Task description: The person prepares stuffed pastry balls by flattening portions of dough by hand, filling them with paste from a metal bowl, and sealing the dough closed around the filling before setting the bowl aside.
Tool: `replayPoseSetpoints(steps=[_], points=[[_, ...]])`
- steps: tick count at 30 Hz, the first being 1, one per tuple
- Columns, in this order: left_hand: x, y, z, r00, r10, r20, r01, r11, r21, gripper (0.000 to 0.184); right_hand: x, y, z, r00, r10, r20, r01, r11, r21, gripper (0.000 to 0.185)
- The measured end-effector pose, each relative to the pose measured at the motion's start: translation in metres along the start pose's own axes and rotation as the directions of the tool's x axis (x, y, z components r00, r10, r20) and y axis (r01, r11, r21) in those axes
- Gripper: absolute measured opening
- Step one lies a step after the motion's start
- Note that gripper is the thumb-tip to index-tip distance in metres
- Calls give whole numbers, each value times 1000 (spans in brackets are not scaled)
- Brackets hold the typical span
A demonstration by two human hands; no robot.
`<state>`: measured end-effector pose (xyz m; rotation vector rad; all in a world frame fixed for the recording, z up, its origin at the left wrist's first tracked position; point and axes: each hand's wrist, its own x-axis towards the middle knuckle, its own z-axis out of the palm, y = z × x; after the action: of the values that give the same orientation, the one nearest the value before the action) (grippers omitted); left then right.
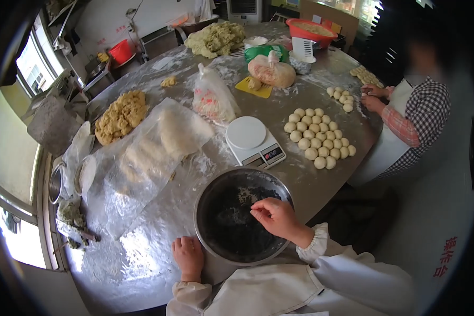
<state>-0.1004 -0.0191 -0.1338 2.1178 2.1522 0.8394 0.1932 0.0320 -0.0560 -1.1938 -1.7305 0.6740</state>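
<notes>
A large metal bowl [199, 231] stands at the near edge of the table, with a dark black substance [231, 226] in it and a pale powdery patch on top. Over the bowl's right side is my right hand [277, 216], thumb and fingers pinched together. Whatever is between those fingertips, if anything, is too small to name. My left hand [188, 257] rests on the metal table just left of the bowl, fingers laid down and holding nothing. Directly behind the bowl sits a white kitchen scale [247, 134] with a bare platform.
Plastic-covered dough pieces [147, 152] and yellow dough [121, 116] lie left. Several dough balls [316, 134] sit right of the scale. Farther back are a bagged mass [271, 71], greenish dough [216, 38] and a red basin [310, 32]. A co-worker [405, 116] handles dough at the right.
</notes>
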Motion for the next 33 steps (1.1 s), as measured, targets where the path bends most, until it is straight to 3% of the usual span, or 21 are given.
replayPoseSetpoints(steps=[4,5,6,8,9,14,18,22,24,26,29,33], points=[[7,-2,11,1000,13,7,-13,999,52,6,1,1,3,1000,8,2,-7,1000,-7,12],[5,1,9,995,-59,76,59,998,-4,7,0,1,3,1000,19,4,-19,1000,3,13],[4,2,12,998,-22,50,23,1000,-14,11,0,2,3,999,31,7,-31,999,16,14],[3,0,16,999,50,-1,-50,998,-25,22,1,2,3,998,52,20,-52,999,2,14],[4,5,4,980,-12,198,23,998,-54,41,2,3,4,998,54,29,-55,999,4,14],[21,30,-12,952,-84,296,59,994,90,62,5,7,6,998,43,44,-44,999,31,14],[23,23,-4,953,-88,288,51,990,131,80,5,4,5,998,40,51,-39,999,-8,14],[16,26,-7,956,-80,284,55,994,95,73,0,10,9,999,-17,52,20,999,-46,14],[5,21,-3,980,-27,199,22,999,29,64,1,10,9,998,-13,61,17,998,-56,14],[-12,18,-5,977,-45,207,65,994,-88,59,-1,9,8,996,27,82,-23,998,-56,14],[-21,27,-27,952,-85,295,112,991,-76,54,4,8,8,998,6,59,-3,999,-53,14],[-27,22,-37,984,61,166,-39,991,-131,52,5,8,7,992,129,16,-129,992,9,14]])
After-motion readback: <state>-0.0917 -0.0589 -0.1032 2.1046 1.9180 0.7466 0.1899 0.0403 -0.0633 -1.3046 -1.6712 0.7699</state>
